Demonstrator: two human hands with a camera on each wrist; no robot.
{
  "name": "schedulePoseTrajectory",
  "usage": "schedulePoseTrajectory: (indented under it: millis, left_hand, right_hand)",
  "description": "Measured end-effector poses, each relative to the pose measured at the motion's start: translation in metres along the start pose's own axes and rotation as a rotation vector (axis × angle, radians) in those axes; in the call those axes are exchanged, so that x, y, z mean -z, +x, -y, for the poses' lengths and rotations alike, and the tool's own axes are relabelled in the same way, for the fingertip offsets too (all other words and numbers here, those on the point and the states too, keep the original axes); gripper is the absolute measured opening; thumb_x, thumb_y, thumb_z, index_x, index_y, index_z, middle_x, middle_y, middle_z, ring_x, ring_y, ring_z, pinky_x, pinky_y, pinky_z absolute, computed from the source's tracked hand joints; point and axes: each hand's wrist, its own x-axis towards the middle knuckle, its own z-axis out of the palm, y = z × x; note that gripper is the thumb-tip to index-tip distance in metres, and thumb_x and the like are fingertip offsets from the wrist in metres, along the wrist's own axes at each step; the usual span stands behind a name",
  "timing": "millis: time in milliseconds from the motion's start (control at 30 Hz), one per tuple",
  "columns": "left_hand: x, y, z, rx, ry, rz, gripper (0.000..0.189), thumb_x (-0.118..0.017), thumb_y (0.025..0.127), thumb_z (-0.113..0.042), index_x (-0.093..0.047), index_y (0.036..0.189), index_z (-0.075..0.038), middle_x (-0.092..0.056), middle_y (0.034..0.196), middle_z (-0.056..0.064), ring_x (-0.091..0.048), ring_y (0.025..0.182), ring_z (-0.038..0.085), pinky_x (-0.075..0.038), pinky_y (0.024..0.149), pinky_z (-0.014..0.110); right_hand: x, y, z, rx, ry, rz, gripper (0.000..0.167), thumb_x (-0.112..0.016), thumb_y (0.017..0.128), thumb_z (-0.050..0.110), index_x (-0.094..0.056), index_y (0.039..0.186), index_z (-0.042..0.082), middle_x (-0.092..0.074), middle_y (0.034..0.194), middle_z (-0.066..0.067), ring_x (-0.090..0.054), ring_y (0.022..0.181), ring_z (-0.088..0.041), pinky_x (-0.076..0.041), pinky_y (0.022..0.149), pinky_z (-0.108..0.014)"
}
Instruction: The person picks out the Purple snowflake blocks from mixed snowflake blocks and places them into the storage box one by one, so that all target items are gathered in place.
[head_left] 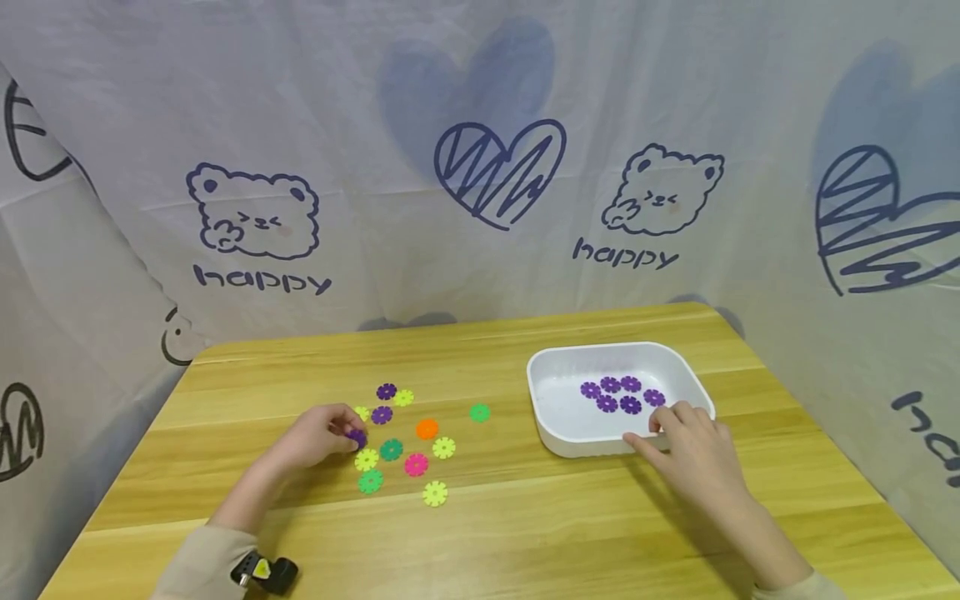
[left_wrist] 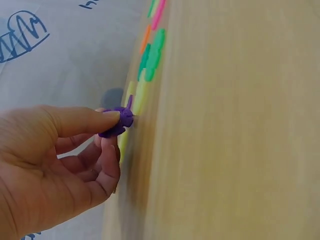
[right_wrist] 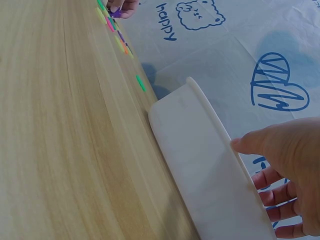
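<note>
My left hand (head_left: 317, 435) pinches a purple notched plastic disc (left_wrist: 124, 119) between thumb and fingertips, at the left side of a loose group of discs. Around it lie two more purple discs (head_left: 382, 415), several yellow ones (head_left: 366, 460), green ones (head_left: 371, 481), an orange one (head_left: 427, 429) and a pink one (head_left: 416, 465). On the right, my right hand (head_left: 701, 454) holds the near rim of a white tray (head_left: 551, 433). Its thumb (right_wrist: 250, 143) rests at the rim, and the other fingers reach over the inner side. Several purple discs (head_left: 611, 385) lie flat inside.
The wooden table (head_left: 510, 542) carries both the tray and the loose discs. One green disc (head_left: 480, 412) lies apart, between the group and the tray. Behind the table hangs a pale cloth (head_left: 375, 250) printed with bears and hearts. A black device (head_left: 273, 575) is strapped at the left wrist.
</note>
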Motion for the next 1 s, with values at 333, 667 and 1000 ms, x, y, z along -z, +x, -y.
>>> schedulePoseTrajectory:
  millis: [333, 667, 1000]
  left_hand:
    - [0.007, -0.003, -0.013, -0.008, -0.149, 0.023, 0.025, -0.065, 0.086, -0.001, -0.059, 0.11, 0.004, -0.062, 0.096, 0.011, -0.057, 0.087, 0.019, -0.053, 0.074, 0.026]
    - [0.003, -0.002, -0.046, -0.055, -0.208, 0.049, 0.029, -0.068, 0.089, -0.012, -0.057, 0.113, 0.001, -0.059, 0.1, 0.013, -0.062, 0.088, 0.029, -0.055, 0.075, 0.036]
    - [-0.01, 0.015, -0.081, -0.118, -0.234, 0.099, 0.022, -0.068, 0.089, -0.01, -0.058, 0.106, -0.002, -0.062, 0.096, 0.01, -0.06, 0.085, 0.022, -0.052, 0.074, 0.03]
  right_hand:
    - [0.001, 0.001, 0.001, -0.003, -0.001, 0.008, 0.044, -0.064, 0.087, 0.053, -0.064, 0.094, 0.01, -0.063, 0.097, -0.01, -0.056, 0.093, -0.028, -0.043, 0.08, -0.054]
    - [0.001, 0.0, 0.001, -0.004, 0.0, 0.006, 0.042, -0.064, 0.088, 0.052, -0.063, 0.093, 0.01, -0.063, 0.097, -0.01, -0.056, 0.093, -0.027, -0.043, 0.081, -0.054]
    - [0.001, -0.001, 0.001, 0.002, -0.001, -0.001, 0.042, -0.064, 0.088, 0.053, -0.063, 0.093, 0.011, -0.063, 0.097, -0.01, -0.056, 0.093, -0.028, -0.043, 0.081, -0.054]
